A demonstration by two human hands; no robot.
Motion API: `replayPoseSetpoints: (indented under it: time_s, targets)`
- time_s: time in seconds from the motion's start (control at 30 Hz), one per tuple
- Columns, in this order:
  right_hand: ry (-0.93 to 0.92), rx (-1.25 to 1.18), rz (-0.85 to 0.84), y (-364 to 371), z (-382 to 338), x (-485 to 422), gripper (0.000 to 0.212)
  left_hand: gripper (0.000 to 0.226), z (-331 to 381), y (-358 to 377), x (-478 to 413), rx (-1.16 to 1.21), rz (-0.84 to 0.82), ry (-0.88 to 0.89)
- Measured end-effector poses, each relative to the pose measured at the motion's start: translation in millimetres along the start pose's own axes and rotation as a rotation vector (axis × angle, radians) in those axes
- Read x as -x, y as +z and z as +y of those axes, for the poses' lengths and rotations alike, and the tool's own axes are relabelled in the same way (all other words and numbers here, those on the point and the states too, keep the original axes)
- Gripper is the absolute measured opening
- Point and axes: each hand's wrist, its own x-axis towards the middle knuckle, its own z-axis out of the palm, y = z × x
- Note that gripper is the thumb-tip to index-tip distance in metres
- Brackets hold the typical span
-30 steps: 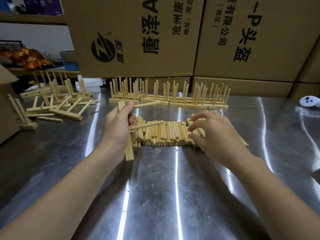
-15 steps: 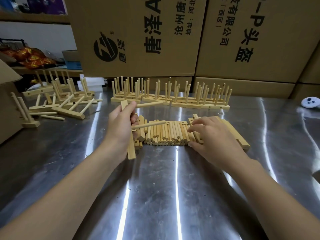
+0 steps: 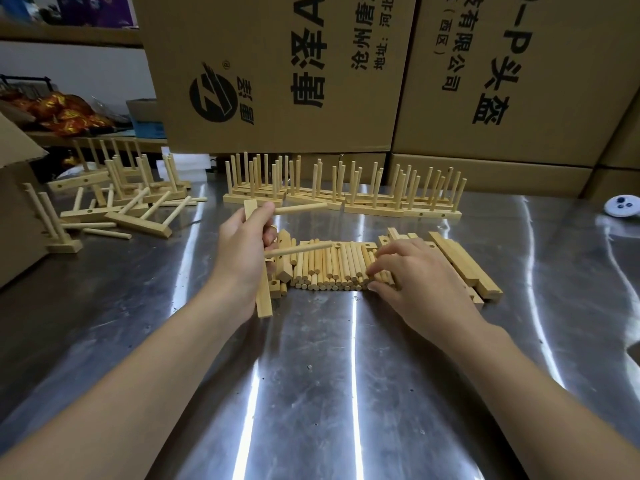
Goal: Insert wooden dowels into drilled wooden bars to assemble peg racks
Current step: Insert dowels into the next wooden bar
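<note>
Little has moved: your right hand [image 3: 412, 278] stays on the dowel pile [image 3: 332, 268], mid-frame on the worktop [image 3: 311, 393], pinching one loose. Left hand [image 3: 242, 258] grips the bar [image 3: 264, 303] on end, two dowels [image 3: 301, 207] seated pointing right, so the next hole faces the feed.

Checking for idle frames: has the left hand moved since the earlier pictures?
No. The left hand still grips the drilled bar at the left end of the loose dowel pile.

Your near desk [image 3: 311, 393] lies open. Ahead, loose dowels [image 3: 332, 268] and finished racks [image 3: 346, 195] block passage; cardboard boxes [image 3: 277, 81] wall the rear.
</note>
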Motion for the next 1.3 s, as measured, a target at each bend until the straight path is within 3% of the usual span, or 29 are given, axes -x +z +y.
replayPoseSetpoints:
  time_s: [0.17,0.3,0.4,0.5,0.6,0.67,0.93,1.3]
  targets:
    - [-0.004,-0.015,0.013,2,0,2,0.035,0.027,0,-1,-1,0.0,0.006,-0.001]
    - [0.002,-0.007,0.027,-5,-3,0,0.022,0.026,-2,-2,-2,0.003,0.003,0.0]
    - [0.048,-0.078,0.229,-16,-1,-2,0.015,0.025,-3,-3,-3,0.006,0.004,-0.005]
    - [0.24,-0.525,0.416,-27,0,-6,0.009,0.025,-4,-4,-5,0.042,0.009,-0.044]
    - [0.403,-1.142,0.273,-35,-6,-11,0.016,0.03,-3,-5,-7,0.165,-0.001,-0.122]
    - [0.416,-1.269,0.198,-36,-8,-11,0.018,0.032,-3,-5,-7,0.296,-0.038,-0.177]
    - [0.27,-1.341,0.057,-32,-24,-6,0.02,0.038,-1,-2,-6,0.636,-0.084,-0.295]
    - [0.088,-1.26,-0.008,-31,-51,-1,0.017,0.042,-3,1,-4,0.658,-0.084,-0.304]
